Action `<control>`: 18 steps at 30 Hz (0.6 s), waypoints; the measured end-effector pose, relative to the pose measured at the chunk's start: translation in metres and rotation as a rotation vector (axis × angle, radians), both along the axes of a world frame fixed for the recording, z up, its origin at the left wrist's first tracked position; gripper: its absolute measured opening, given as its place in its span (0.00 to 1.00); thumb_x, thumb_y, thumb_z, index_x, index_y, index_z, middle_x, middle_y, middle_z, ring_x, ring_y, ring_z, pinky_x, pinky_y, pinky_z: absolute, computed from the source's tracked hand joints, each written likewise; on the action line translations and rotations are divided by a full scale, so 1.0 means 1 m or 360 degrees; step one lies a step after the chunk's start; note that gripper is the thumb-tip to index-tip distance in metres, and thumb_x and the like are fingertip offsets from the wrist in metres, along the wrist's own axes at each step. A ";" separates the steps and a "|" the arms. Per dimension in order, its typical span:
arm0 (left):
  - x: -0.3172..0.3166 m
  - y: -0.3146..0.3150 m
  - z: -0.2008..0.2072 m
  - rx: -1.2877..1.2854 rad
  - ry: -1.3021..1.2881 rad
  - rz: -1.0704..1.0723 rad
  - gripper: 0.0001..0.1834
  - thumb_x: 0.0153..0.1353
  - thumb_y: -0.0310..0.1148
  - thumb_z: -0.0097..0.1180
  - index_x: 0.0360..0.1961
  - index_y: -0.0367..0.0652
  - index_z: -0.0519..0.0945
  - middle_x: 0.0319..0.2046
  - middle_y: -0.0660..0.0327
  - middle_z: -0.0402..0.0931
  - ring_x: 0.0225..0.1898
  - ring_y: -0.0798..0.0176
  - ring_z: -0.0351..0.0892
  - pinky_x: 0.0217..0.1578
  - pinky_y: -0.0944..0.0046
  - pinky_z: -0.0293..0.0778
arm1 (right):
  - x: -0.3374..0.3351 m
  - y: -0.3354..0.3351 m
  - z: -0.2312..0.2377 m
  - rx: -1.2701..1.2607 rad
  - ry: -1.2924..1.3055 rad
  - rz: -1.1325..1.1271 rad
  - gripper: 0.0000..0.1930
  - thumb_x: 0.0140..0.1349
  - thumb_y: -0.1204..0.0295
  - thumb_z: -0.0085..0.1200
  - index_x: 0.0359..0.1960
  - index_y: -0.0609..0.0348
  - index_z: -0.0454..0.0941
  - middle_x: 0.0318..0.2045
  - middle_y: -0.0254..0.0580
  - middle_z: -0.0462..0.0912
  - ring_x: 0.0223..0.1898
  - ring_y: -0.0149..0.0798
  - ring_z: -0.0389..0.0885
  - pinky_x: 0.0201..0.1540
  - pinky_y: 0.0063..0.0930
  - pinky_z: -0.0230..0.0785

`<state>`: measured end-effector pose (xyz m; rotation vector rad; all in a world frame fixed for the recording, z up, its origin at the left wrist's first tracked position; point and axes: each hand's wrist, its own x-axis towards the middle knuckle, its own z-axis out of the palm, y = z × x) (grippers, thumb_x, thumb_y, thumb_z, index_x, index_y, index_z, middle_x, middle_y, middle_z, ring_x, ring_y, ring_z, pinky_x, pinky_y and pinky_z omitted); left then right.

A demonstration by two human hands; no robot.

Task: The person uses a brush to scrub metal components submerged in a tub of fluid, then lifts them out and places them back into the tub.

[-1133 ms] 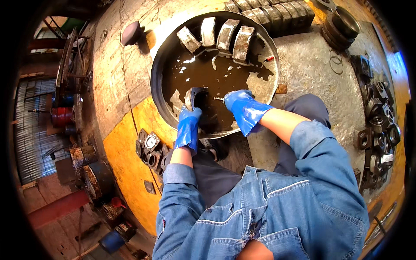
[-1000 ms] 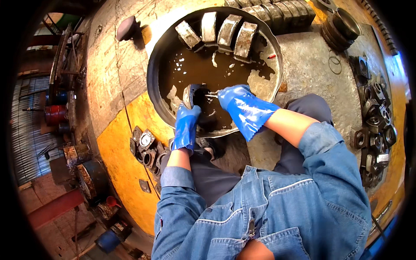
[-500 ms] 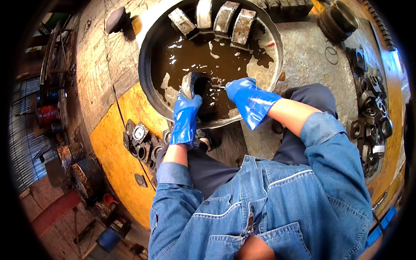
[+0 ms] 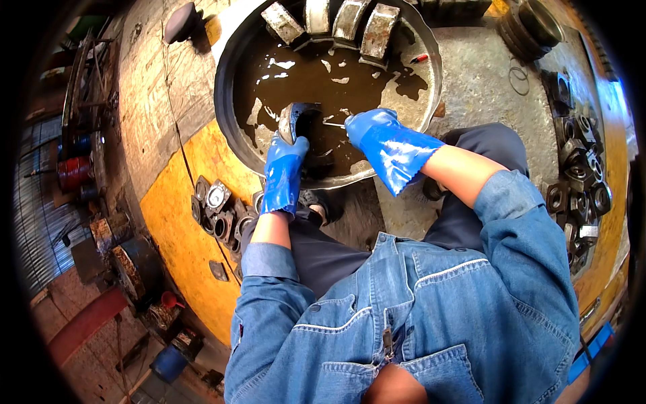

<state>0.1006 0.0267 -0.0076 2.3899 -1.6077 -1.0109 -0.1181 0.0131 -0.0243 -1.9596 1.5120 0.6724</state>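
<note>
In a large round metal pan (image 4: 225, 111) of murky brown liquid stands a dark metal part (image 4: 289, 118) with a curved wall and a hollow middle. My left hand (image 4: 286, 151), in a blue rubber glove, is closed on its near left edge. My right hand (image 4: 373, 128), gloved alike, is closed around a thin metal rod (image 4: 334, 124). The rod points left at the part's hollow; whether its tip touches is unclear. The rod's other end is hidden in my fist. Several curved metal blocks (image 4: 380, 34) lean along the pan's far rim.
A small red-and-black object (image 4: 418, 59) lies in the pan at right. Metal parts sit in piles on the left (image 4: 219, 219) and right (image 4: 579, 172). Stacked metal rings (image 4: 531, 30) stand far right, near thin wire rings (image 4: 518, 81). A grey rounded object (image 4: 180, 23) is far left.
The metal part has shifted slightly up and left with my left hand. My right hand has turned a little, and the rod shows more plainly.
</note>
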 end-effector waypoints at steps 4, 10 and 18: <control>-0.014 0.000 0.006 -0.0070 -0.0055 -0.0027 0.38 0.57 0.48 0.60 0.63 0.29 0.76 0.55 0.31 0.82 0.60 0.33 0.81 0.62 0.46 0.75 | -0.013 -0.010 -0.016 0.0028 0.0074 -0.0046 0.15 0.66 0.70 0.58 0.52 0.52 0.89 0.49 0.40 0.92 0.51 0.51 0.91 0.44 0.57 0.82; 0.002 0.002 -0.005 -0.0032 0.0015 -0.0001 0.41 0.57 0.48 0.59 0.66 0.28 0.74 0.57 0.30 0.80 0.62 0.32 0.79 0.64 0.46 0.73 | -0.019 -0.001 0.050 0.0063 -0.0212 0.0292 0.15 0.64 0.70 0.59 0.50 0.56 0.90 0.47 0.45 0.92 0.48 0.53 0.91 0.47 0.51 0.84; 0.001 -0.001 -0.010 -0.0013 -0.0007 0.0042 0.43 0.56 0.49 0.59 0.67 0.25 0.73 0.58 0.29 0.79 0.63 0.32 0.79 0.65 0.47 0.73 | -0.016 0.011 0.033 0.0144 -0.0123 0.0124 0.16 0.63 0.69 0.61 0.51 0.54 0.90 0.48 0.45 0.92 0.50 0.51 0.91 0.48 0.50 0.84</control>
